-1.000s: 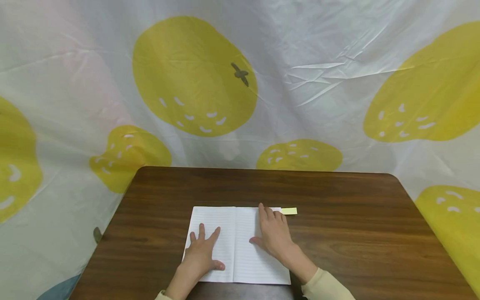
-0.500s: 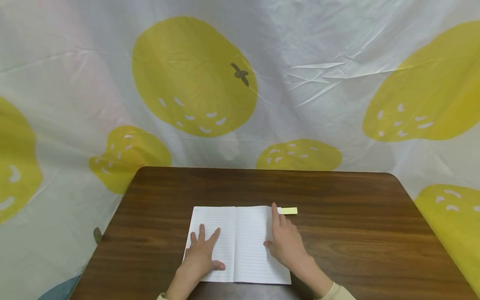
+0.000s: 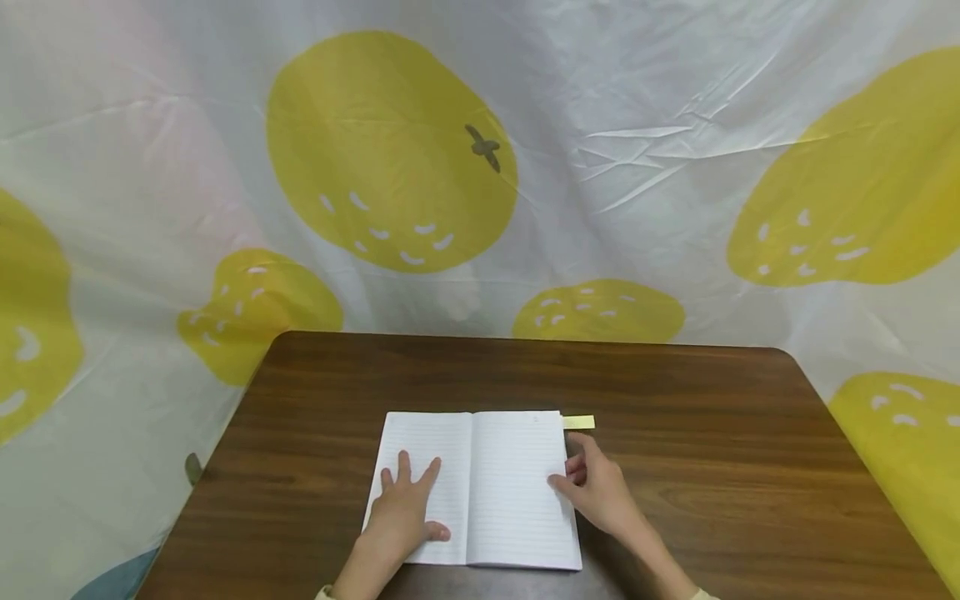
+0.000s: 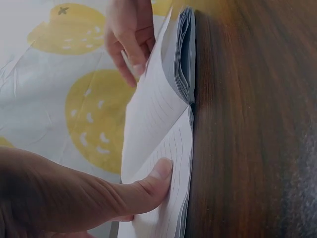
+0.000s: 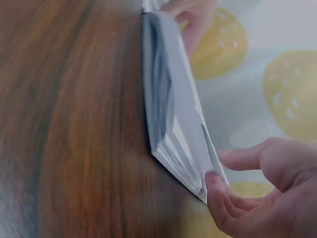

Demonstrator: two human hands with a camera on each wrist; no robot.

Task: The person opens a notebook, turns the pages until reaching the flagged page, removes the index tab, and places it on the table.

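An open lined notebook (image 3: 491, 483) lies flat on the brown table (image 3: 675, 392). My left hand (image 3: 405, 504) rests flat on its left page with the fingers spread. In the left wrist view the left hand's thumb (image 4: 157, 179) presses the page of the notebook (image 4: 163, 114). My right hand (image 3: 572, 477) is at the outer edge of the right page, fingers curled, with the thumb on the paper. In the right wrist view my right hand (image 5: 223, 171) has its thumb and a finger on either side of the page edge of the notebook (image 5: 171, 104). A yellow sticky tab (image 3: 578, 422) juts out at the top right corner.
A white sheet printed with large yellow fruit (image 3: 390, 150) hangs behind and around the table. Bare wood shows to the right of the notebook (image 3: 735, 492) and beyond it. The table's left edge (image 3: 217, 467) is close to the left hand.
My right hand slid from the top of the right page, right and toward me, to the page's outer edge, and its fingers curled. The left hand and the notebook stayed in place.
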